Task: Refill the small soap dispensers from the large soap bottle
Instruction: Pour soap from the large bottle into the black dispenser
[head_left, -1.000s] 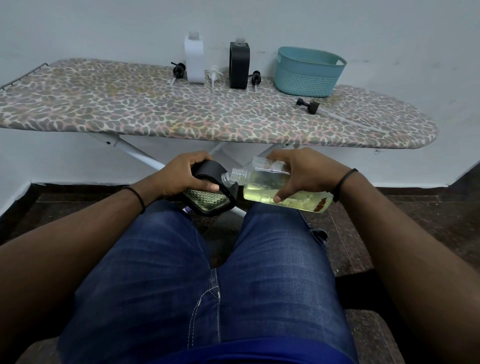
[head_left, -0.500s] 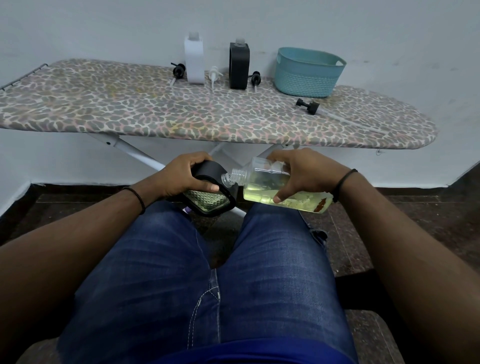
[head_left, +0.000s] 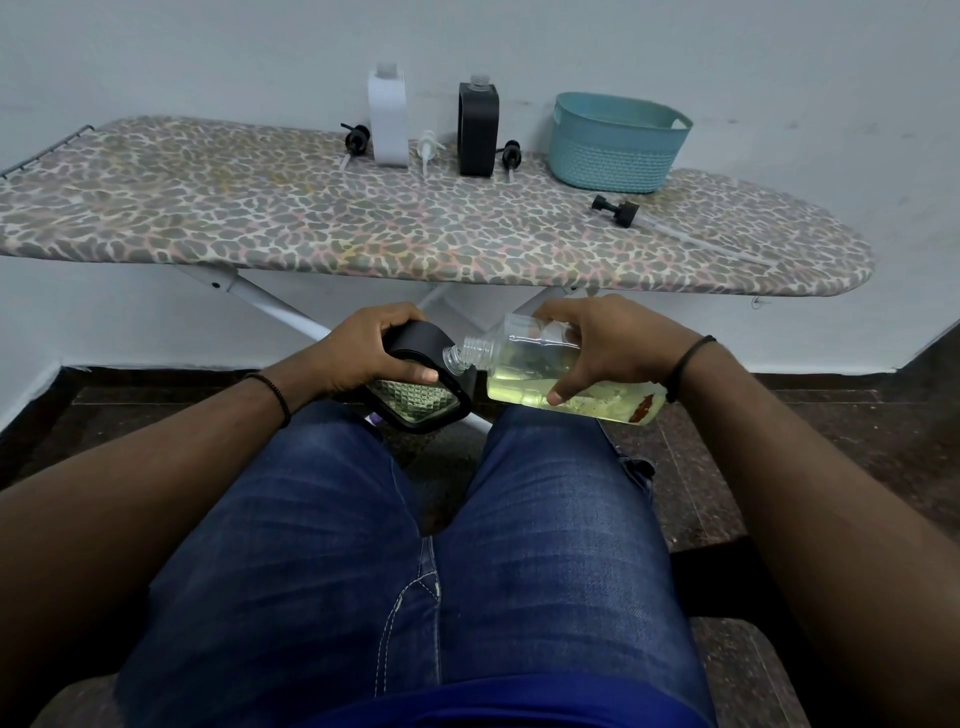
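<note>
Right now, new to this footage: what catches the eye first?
Over the lap, the right hand tips the large soap bottle of yellow liquid toward a black dispenser held by the left hand. Behind, a leopard-print ironing board carries a teal basket.

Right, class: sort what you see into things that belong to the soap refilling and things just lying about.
Belongs to the job:
large soap bottle, in right hand
black dispenser, in left hand
white dispenser
second black dispenser
loose pump heads

Lying about:
teal basket
ironing board
</note>
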